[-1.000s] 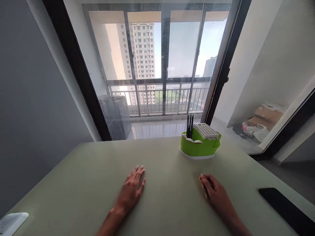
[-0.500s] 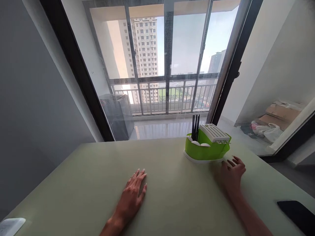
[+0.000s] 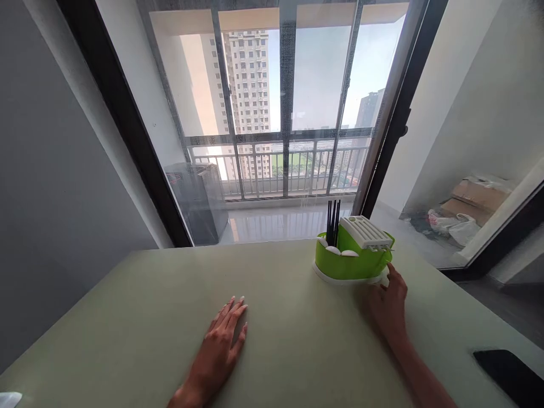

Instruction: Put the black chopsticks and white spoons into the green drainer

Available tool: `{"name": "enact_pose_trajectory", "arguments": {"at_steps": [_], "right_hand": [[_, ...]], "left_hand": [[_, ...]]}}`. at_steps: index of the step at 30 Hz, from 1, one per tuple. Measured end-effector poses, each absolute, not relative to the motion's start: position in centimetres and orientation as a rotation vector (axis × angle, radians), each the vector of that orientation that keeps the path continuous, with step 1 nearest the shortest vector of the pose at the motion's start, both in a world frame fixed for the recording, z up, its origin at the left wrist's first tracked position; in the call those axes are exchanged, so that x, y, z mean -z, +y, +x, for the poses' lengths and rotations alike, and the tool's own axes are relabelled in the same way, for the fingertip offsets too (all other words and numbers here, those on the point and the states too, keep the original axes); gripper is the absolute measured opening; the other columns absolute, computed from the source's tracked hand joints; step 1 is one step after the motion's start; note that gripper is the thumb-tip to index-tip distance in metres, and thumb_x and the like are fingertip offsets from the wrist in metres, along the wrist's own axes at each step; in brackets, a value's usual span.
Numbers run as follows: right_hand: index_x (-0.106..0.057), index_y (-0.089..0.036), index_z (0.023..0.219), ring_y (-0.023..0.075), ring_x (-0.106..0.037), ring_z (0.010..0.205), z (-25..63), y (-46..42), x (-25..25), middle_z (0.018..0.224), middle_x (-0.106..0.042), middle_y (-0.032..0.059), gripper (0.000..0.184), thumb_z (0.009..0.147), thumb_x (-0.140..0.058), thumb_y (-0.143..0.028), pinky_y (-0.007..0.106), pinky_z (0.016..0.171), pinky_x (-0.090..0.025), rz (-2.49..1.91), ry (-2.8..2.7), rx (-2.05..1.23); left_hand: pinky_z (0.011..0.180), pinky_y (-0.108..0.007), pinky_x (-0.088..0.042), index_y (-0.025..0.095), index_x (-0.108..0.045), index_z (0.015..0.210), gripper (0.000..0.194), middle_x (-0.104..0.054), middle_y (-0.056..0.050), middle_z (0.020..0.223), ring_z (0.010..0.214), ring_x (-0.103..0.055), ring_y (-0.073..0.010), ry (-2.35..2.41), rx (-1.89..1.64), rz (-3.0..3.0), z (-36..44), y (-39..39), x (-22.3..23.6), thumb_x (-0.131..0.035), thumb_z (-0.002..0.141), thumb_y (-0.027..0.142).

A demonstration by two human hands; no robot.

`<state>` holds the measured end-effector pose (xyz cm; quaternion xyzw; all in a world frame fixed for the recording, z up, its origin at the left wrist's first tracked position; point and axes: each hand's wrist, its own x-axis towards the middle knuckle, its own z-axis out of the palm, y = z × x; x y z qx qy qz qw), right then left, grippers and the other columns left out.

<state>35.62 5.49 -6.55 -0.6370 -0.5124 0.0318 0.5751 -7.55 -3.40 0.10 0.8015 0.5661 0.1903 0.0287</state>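
Nudging could be tipping the green caddy (image 3: 348, 267); the right hand (image 3: 391, 300), four o'clock, is touching it, grip unclear; the left hand (image 3: 219, 347), seven o'clock, lying empty.

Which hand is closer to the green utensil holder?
Right. The right hand is at the near right end of the green utensil holder; the left hand lies on the table, well left of it.

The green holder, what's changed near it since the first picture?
The right hand moved forward and to the right, up to the green holder's near right end. Whether its grip has closed on it, I can't tell. The left hand stayed flat on the table.
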Motion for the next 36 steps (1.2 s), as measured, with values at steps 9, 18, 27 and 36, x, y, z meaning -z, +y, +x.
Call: {"name": "enact_pose_trajectory", "arguments": {"at_steps": [9,18,27,36], "right_hand": [[-0.034,-0.019,0.157,0.0372,-0.031,0.147,35.6,5.5,7.0,0.160,-0.027,0.0200,0.073,0.087,-0.050,-0.035,0.054,0.102,-0.049,-1.534,-1.253,-0.096],[-0.036,-0.019,0.156,0.0363,-0.036,0.144,35.5,5.3,6.8,0.159,-0.029,0.0201,0.072,0.087,-0.049,-0.034,0.053,0.101,-0.050,-1.543,-1.252,-0.110],[-0.042,-0.015,0.150,0.0379,-0.030,0.148,35.3,4.9,5.6,0.158,-0.034,0.0213,0.070,0.086,-0.052,-0.042,0.055,0.106,-0.045,-1.540,-1.288,-0.085],[-0.052,-0.017,0.136,0.0369,-0.034,0.145,34.3,4.3,5.4,0.154,-0.038,0.0195,0.054,0.087,-0.052,-0.040,0.054,0.114,-0.035,-1.501,-1.350,-0.050]], "left_hand": [[0.121,-0.050,-0.038,0.033,-0.045,0.150,0.048,-0.049,0.000,0.156,0.150,-0.037,-0.0245,1.740,-0.613,2.464,-7.5,-3.4,-0.1,-0.044,0.102,0.030],[0.122,-0.049,-0.037,0.032,-0.044,0.151,0.048,-0.049,-0.002,0.156,0.150,-0.037,-0.0243,1.735,-0.604,2.476,-7.5,-3.5,-0.2,-0.044,0.102,0.030],[0.122,-0.050,-0.037,0.033,-0.044,0.151,0.048,-0.049,-0.001,0.156,0.150,-0.037,-0.0246,1.725,-0.611,2.459,-7.4,-3.5,-0.4,-0.044,0.103,0.031],[0.122,-0.049,-0.037,0.033,-0.044,0.150,0.046,-0.048,0.000,0.157,0.150,-0.036,-0.0236,1.739,-0.579,2.465,-7.4,-3.5,-0.3,-0.042,0.103,0.033]]}}
